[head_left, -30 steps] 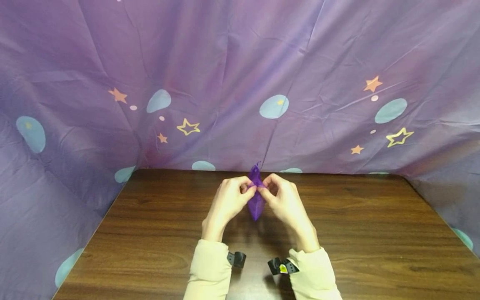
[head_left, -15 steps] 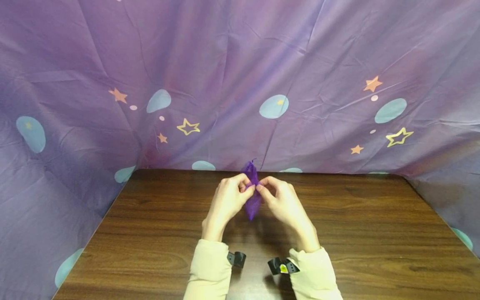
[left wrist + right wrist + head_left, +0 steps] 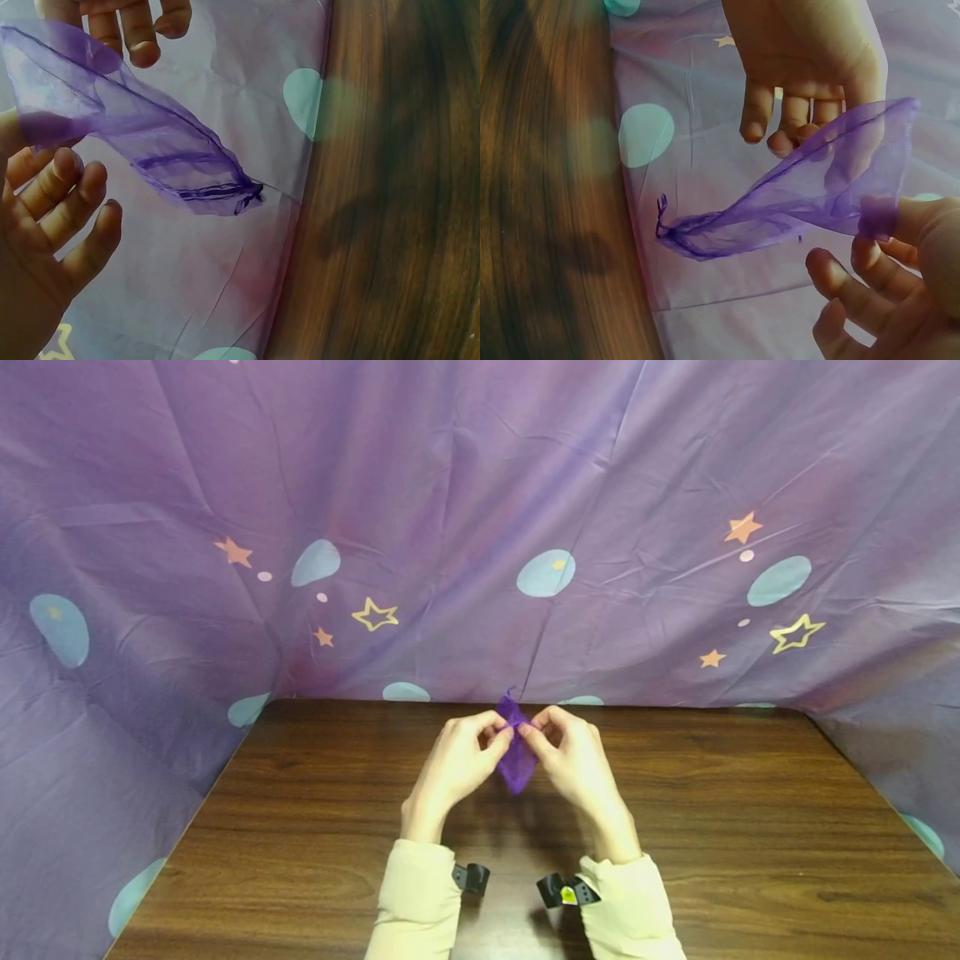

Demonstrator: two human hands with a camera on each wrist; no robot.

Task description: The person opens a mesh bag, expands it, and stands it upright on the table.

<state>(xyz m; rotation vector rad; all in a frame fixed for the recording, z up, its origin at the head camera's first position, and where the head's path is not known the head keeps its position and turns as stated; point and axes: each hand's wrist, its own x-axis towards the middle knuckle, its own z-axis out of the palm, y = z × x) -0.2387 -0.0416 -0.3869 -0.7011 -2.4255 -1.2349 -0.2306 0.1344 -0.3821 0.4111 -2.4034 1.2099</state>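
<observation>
A sheer purple organza drawstring pouch [image 3: 517, 770] hangs between my two hands over the middle of the table. My left hand [image 3: 459, 760] pinches one side of it between thumb and forefinger. On the opposite side my right hand [image 3: 576, 762] pinches it the same way, the two thumb tips close together. In the left wrist view the pouch [image 3: 169, 154] narrows to a gathered end with dark cord, and it looks flat and see-through. The right wrist view shows the cord tail sticking out past the gathered end of the pouch [image 3: 757, 217].
A dark wood-grain table [image 3: 300, 827] lies under the hands. Behind it and at the sides hangs a purple cloth backdrop [image 3: 450, 510] printed with stars and blue ovals. Black wrist cameras are strapped at both cream sleeves [image 3: 416, 893].
The pouch swung a little left, then back right, and its lower end now sits slightly higher and wider. Both hands keep their pinch; the right one shifted only slightly.
</observation>
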